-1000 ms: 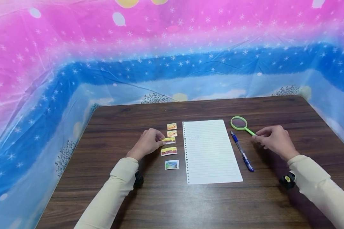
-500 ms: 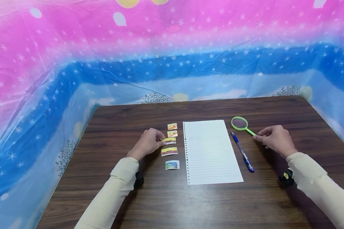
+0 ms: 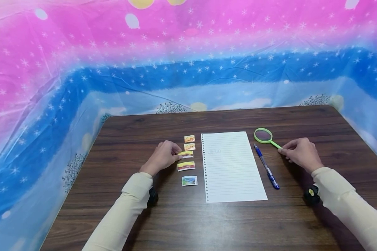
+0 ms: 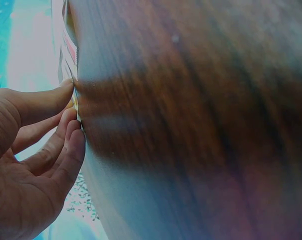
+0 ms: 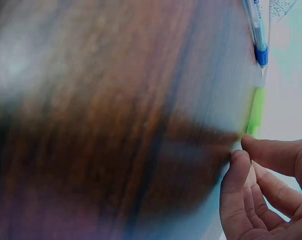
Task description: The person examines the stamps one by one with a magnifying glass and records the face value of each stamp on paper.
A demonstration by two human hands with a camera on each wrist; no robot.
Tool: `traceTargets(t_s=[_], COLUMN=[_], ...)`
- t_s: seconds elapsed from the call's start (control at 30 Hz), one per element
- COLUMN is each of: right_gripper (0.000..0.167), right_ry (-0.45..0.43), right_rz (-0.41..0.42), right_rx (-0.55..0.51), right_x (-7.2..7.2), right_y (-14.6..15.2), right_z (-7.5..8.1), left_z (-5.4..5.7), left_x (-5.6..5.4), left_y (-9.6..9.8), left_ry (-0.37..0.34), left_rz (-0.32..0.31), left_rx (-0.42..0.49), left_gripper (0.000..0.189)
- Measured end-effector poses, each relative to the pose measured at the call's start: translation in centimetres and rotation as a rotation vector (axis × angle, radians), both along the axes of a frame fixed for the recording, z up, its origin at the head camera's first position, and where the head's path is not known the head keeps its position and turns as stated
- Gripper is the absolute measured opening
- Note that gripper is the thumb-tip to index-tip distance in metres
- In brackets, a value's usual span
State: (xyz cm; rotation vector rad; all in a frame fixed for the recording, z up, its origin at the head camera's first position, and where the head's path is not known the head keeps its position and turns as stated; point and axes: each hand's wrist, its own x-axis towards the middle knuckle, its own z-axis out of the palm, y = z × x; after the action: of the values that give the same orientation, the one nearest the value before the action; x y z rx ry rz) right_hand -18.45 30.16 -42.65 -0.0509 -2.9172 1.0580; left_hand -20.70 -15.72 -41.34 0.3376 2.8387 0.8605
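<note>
A column of small printed stamps runs down the table to the left of a lined sheet of paper [image 3: 234, 167]. With thumb and fingertips, my left hand [image 3: 162, 157] pinches the left end of a yellow stamp [image 3: 187, 154] in the middle of the column. In the left wrist view, those fingertips [image 4: 73, 127] are right down at the tabletop. My right hand [image 3: 301, 153] holds the end of the green handle of a magnifying glass [image 3: 263, 135] between thumb and fingers. The lens lies toward the back, beyond the paper's right edge. Part of the handle is hidden by the fingers.
Two orange stamps [image 3: 189, 139] sit behind the pinched one. In front of it are a red-and-yellow stamp [image 3: 186, 166] and a landscape stamp [image 3: 189, 180]. A blue pen [image 3: 266, 166] lies between paper and right hand. A printed cloth [image 3: 188, 69] surrounds the brown table [image 3: 226, 226].
The right wrist and sleeve have shifted slightly to the left. Both hands keep their hold, and the stamps, paper, pen and magnifying glass stay where they were.
</note>
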Motion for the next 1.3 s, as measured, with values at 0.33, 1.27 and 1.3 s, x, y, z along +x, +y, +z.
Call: traceTargets(t_s=[0.33, 1.27, 1.3], right_gripper=[0.022, 0.015, 0.015], right_ry=[0.059, 0.014, 0.016], right_rz=[-0.023, 0.174, 0.178], right_rx=[-0.006, -0.078, -0.083], right_x=[0.0, 0.1, 0.1], right_y=[-0.5, -8.4, -8.7], right_z=[0.6, 1.9, 1.9], left_z=[0.0, 0.1, 0.1], left_x=[0.1, 0.0, 0.1], left_y=[0.0, 0.0, 0.0], left_ry=[-0.007, -0.009, -0.011], left_rz=[0.003, 0.012, 0.013], left_rx=[0.002, 0.0, 0.0], left_gripper=[0.017, 0.016, 0.016])
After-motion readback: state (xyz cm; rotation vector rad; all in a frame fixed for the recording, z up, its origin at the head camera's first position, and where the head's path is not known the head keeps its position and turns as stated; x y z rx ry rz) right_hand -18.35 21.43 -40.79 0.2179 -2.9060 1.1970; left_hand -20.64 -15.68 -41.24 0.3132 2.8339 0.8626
